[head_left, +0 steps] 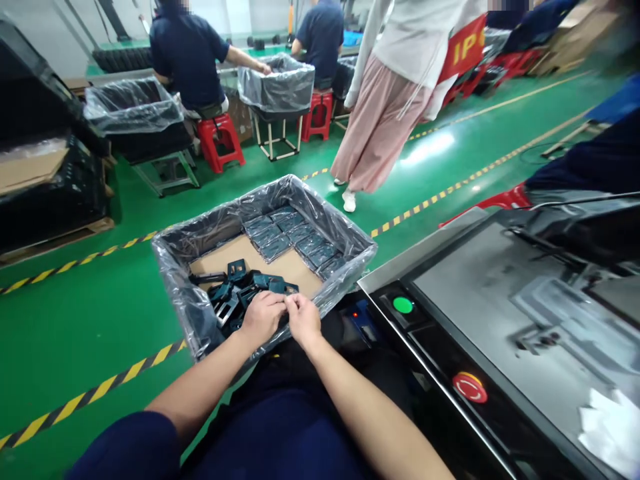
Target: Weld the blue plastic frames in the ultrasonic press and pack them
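Dark plastic parts (pixel 235 291) are lying in a loose heap at the near side of a square bin (pixel 265 193) lined with a clear plastic bag, and the heap is sitting on a cardboard sheet (pixel 250 261). Flat dark pieces (pixel 287 233) are lying in overlapping rows along the far side of the same sheet. The left hand (pixel 263 319) and right hand (pixel 303 319) are meeting just above the heap, near the bin's near rim. Their fingers (pixel 278 305) are curled and bunched together, with the fingertips of both hands close at one spot, but I cannot tell whether they are clamped on a part. Dark blue sleeves (pixel 131 447) are showing at the bottom of the view. A machine (pixel 500 300) is standing just to the right of the bin, with a green button (pixel 403 305) and a red button (pixel 470 387) on its front edge. Yellow-and-black tape (pixel 85 393) is running across the green floor. Farther off, a standing person (pixel 380 127) is wearing pink trousers, and two co-workers (pixel 187 60) are sitting on red stools (pixel 220 140) beside lined bins.
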The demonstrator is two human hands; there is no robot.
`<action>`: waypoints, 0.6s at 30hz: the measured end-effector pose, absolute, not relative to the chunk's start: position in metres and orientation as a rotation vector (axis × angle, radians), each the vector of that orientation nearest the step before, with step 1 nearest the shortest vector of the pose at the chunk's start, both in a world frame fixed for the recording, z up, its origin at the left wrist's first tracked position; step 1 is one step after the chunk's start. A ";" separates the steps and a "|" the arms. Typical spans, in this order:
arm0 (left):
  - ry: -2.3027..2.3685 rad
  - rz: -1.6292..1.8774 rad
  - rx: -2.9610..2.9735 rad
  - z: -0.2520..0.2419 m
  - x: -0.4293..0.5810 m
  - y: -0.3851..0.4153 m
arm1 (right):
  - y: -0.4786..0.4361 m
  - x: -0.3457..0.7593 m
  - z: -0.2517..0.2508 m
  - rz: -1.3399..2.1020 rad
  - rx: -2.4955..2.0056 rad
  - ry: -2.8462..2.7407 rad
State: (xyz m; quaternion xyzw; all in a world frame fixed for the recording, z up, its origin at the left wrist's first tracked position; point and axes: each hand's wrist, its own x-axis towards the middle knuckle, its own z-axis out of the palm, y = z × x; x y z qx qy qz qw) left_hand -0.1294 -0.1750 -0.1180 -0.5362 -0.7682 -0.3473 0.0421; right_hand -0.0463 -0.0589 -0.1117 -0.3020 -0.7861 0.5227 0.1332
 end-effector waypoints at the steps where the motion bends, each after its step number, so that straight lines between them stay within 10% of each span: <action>1: -2.310 -1.004 -1.688 -0.119 -0.131 -0.175 | -0.058 -0.046 -0.113 1.524 -0.882 -2.288; 18: -2.136 -0.823 -1.424 -0.114 -0.179 -0.186 | -0.025 -0.025 -0.152 1.718 -0.904 -2.035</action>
